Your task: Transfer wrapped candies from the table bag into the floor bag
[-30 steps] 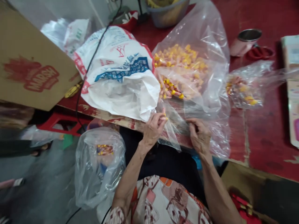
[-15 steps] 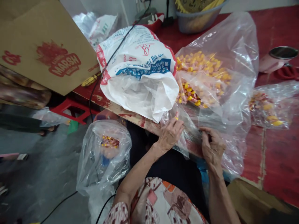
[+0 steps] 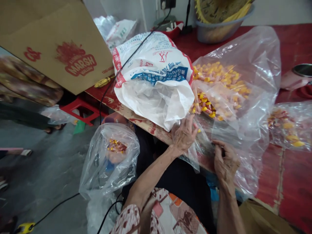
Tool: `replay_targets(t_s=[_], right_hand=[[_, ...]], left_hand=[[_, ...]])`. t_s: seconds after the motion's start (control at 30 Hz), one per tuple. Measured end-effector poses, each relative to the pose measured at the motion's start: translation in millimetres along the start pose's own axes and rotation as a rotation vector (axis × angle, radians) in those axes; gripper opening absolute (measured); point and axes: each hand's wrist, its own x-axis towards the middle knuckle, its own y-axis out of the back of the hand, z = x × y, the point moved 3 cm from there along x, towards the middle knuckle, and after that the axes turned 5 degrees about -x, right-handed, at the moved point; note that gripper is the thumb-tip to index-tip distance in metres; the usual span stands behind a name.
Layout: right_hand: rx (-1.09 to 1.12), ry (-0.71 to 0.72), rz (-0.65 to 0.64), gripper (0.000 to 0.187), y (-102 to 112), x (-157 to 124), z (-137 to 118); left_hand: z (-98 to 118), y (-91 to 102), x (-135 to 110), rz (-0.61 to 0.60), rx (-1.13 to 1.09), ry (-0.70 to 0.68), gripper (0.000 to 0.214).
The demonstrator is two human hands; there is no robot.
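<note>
A big clear plastic bag (image 3: 253,65) lies on the red table (image 3: 290,182), filled with small pink and yellow pieces (image 3: 219,84). My left hand (image 3: 185,133) reaches into the bag's mouth, fingers curled near a few loose pieces; what it holds is hidden. My right hand (image 3: 225,159) rests at the table's near edge on the plastic, fingers pinched together on something I cannot make out. A clear bag (image 3: 109,159) by my left knee holds a small heap of the same pieces.
A white printed sack (image 3: 153,81) lies left of the big bag. A cardboard box (image 3: 58,42) stands at the far left. Another clear bag (image 3: 290,126) of pieces, a metal cup (image 3: 298,76) and a grey basin (image 3: 219,26) sit on the table. A black cable (image 3: 126,61) crosses the sack.
The camera has shifted left and down. My left hand has moved forward into the bag's mouth toward the pieces. My right hand stays pinched at the table's edge.
</note>
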Motion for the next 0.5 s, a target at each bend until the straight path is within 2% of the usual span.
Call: replay_targets(t_s=[0.1,0.2,0.33,0.43,0.5], right_hand=[[-0.017,-0.011,-0.005,0.040,1,0,-2],[-0.039,-0.027,-0.015,0.043,1,0,-3],[-0.046,-0.021,-0.001,0.044,1,1,-3],[-0.060,-0.008,0.005,0.044,2,1,-4],[-0.067,-0.004,-0.005,0.045,2,1,-5]], left_hand=[[6,7.1,-3,0.129,0.037,-0.103,0.053],[2,9.9,-13,0.185,0.090,-0.186,0.050],[-11,7.2,-23,0.107,0.183,-0.217,0.035],[-10,12.0,-28,0.036,0.180,-0.208,0.041],[-6,17.5,-32,0.048,0.187,-0.223,0.045]])
